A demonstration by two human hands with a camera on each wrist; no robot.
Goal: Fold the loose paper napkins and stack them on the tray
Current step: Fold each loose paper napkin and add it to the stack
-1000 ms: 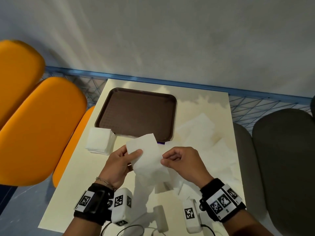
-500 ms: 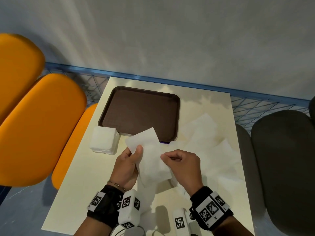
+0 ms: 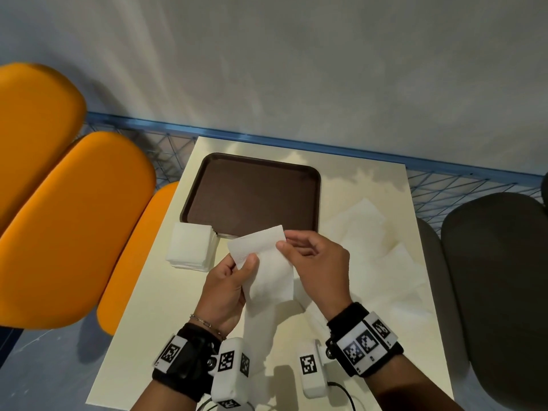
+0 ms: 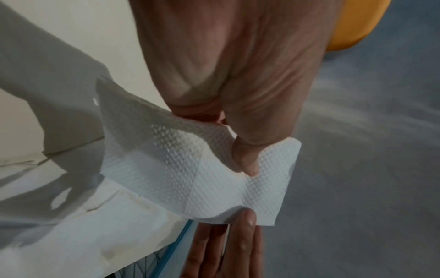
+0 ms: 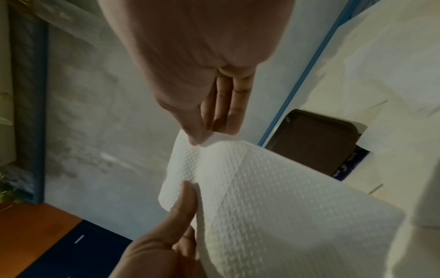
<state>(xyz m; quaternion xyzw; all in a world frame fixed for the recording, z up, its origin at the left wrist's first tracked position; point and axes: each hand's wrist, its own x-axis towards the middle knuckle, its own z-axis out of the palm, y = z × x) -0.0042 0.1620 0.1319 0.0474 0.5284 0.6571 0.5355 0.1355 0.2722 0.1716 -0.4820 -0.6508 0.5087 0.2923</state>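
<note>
A white embossed paper napkin (image 3: 267, 268) hangs in the air above the table's middle, held by both hands. My left hand (image 3: 234, 280) pinches its left edge with the thumb on top, also seen in the left wrist view as the napkin (image 4: 190, 169) under the thumb. My right hand (image 3: 314, 256) pinches the upper right corner; the right wrist view shows the napkin (image 5: 262, 197) caught between thumb and fingers. The brown tray (image 3: 252, 191) lies bare at the table's far left. A stack of folded napkins (image 3: 191, 246) sits on the table at the tray's near left corner, off the tray.
Several loose unfolded napkins (image 3: 370, 244) lie spread over the right side of the cream table (image 3: 166, 321). Orange seats (image 3: 74, 226) stand to the left, dark grey seats (image 3: 498, 277) to the right. A blue wire rail (image 3: 326, 148) and grey wall close the far side.
Both hands have lifted the napkin a little farther from the body. The right hand has slid up from the napkin's middle right edge to its top right corner.
</note>
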